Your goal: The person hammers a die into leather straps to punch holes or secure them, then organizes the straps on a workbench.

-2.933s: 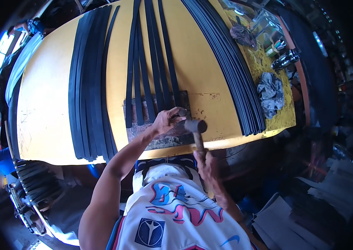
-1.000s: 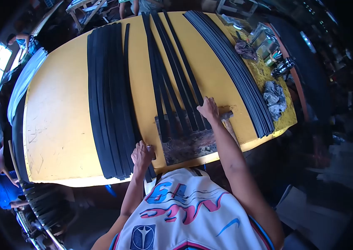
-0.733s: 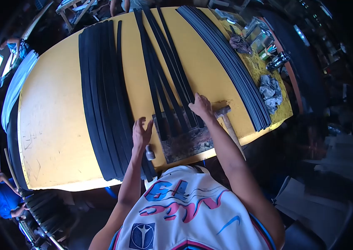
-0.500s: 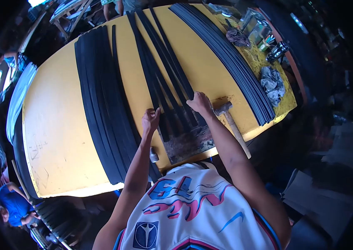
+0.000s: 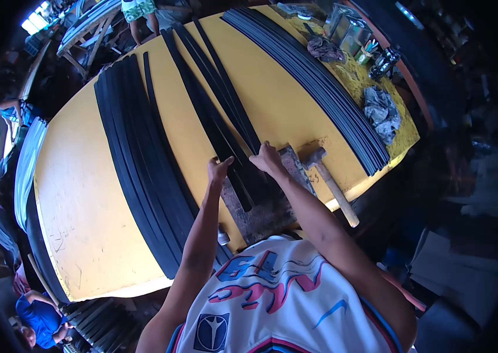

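Several long black strips [image 5: 202, 106] run across the yellow table, their near ends over a dark, scuffed plate [image 5: 269, 220]. My left hand [image 5: 219, 169] is closed at the left edge of these strips, thumb pointing inward. On their right edge, my right hand [image 5: 267, 159] is closed, with the strips squeezed together between both hands. The undersides of my fingers are hidden. Right of the plate lies a hammer [image 5: 334, 188] with a wooden handle. A small metal cylinder [image 5: 223, 236] stands beside my left forearm.
Further black strips [image 5: 137, 147] lie to the left, and a neat stack of thin dark strips [image 5: 313, 88] to the right. Crumpled cloth [image 5: 382, 115] and tins [image 5: 352, 35] sit along the right edge. A person in blue [image 5: 37, 317] is at lower left.
My hands have come closer together, with the right moving left. The strips' near ends, fanned apart before, are now bunched over the plate. The whole view has also shifted slightly.
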A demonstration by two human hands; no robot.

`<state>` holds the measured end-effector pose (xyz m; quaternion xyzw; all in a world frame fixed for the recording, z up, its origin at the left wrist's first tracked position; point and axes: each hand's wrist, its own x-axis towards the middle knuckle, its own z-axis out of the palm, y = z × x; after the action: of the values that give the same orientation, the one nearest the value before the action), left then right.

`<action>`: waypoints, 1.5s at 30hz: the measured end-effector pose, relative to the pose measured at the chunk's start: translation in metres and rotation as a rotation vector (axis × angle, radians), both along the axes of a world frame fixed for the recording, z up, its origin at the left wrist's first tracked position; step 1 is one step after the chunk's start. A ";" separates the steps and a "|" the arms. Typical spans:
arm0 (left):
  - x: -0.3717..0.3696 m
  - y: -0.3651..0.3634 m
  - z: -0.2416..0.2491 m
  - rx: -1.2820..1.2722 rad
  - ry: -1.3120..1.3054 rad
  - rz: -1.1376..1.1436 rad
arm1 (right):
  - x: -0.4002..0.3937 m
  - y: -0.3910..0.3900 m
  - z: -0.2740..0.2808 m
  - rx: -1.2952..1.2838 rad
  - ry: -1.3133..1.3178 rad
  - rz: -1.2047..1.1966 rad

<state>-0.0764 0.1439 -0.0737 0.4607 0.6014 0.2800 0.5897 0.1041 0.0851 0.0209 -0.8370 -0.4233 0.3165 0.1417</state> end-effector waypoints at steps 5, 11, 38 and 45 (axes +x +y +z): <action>0.011 0.002 -0.006 -0.370 -0.515 0.015 | -0.015 0.001 -0.019 0.044 0.007 0.128; 0.014 -0.003 0.004 -0.481 -0.785 0.015 | -0.004 0.002 -0.020 0.066 0.098 0.075; 0.080 0.007 0.004 -0.541 -0.963 0.217 | 0.008 0.013 -0.008 0.046 0.157 0.212; 0.076 0.002 0.059 -0.407 -1.016 0.063 | 0.016 0.017 0.031 0.040 0.191 0.234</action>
<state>-0.0007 0.1463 -0.0144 0.1258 0.2966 0.3626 0.8745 0.1200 0.1021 0.0522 -0.7450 -0.5086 0.4008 0.1600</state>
